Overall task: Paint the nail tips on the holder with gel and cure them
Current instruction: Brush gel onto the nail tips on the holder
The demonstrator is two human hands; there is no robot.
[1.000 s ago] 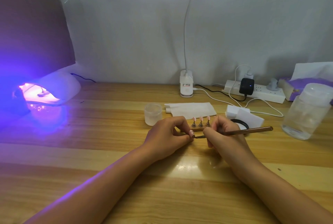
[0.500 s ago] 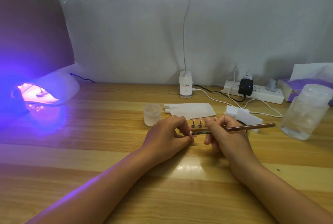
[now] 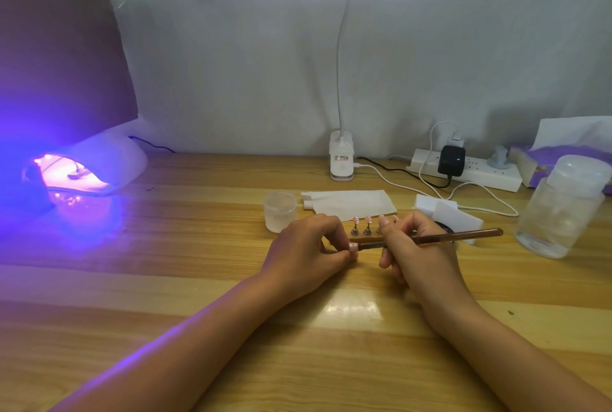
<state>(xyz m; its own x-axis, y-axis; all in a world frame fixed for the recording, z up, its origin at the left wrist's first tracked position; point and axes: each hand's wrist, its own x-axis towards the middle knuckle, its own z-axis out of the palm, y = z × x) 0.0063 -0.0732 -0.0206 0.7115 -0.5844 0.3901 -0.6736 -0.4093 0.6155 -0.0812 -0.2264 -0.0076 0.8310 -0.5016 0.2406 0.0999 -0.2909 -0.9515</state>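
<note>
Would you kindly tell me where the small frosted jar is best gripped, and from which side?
Probably round the cylindrical wall of the frosted jar, coming from above or from its left: it stands upright and squat, while the left hand and the white paper sheet crowd its right side.

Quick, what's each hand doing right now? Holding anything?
Left hand: closed, pinching a small pink nail tip at its fingertips.
Right hand: closed, gripping a brush whose tip meets the nail tip.
</note>
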